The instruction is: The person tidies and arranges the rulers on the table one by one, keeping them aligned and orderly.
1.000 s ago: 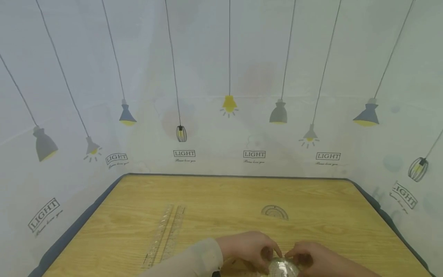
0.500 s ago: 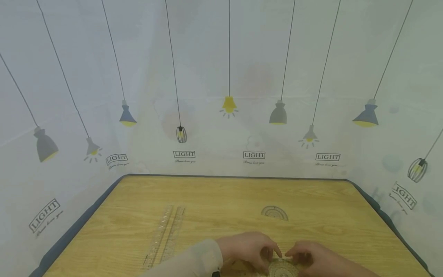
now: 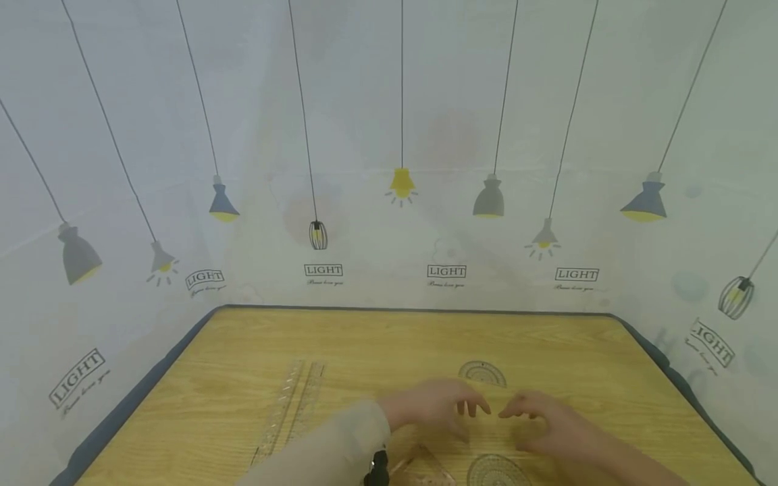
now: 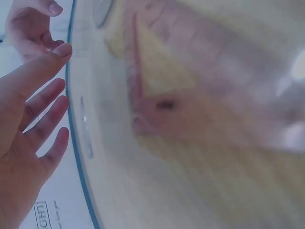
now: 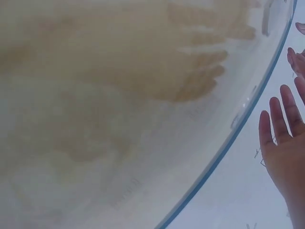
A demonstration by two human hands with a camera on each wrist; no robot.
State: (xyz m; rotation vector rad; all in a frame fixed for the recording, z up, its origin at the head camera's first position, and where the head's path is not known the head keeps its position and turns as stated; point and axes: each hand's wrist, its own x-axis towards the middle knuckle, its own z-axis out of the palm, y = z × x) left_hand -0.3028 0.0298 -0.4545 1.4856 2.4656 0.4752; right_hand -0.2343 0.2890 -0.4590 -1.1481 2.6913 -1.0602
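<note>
In the head view, a clear protractor (image 3: 497,470) with a curved, marked edge lies on the table, its lower part cut off by the frame. Just beyond it my left hand (image 3: 434,408) hovers with loosely bent fingers, holding nothing. Facing it from the right, my right hand (image 3: 553,425) has its fingers relaxed, and a small gap parts the two hands' fingertips. A pinkish transparent set square (image 3: 434,462) lies left of the protractor, below my left hand; the left wrist view shows this set square (image 4: 214,117) large, with its triangular cutout.
Two clear rulers (image 3: 279,405) lie side by side at the left of the wooden table (image 3: 377,344). A semicircular protractor (image 3: 483,372) lies farther back, beyond the hands. A white curtain (image 3: 365,135) printed with lamps surrounds the table's back and sides.
Both hands have let go of the clear protractor and moved forward, away from it. Earlier it glinted between their fingertips; now it lies on the table. More of the set square shows.
</note>
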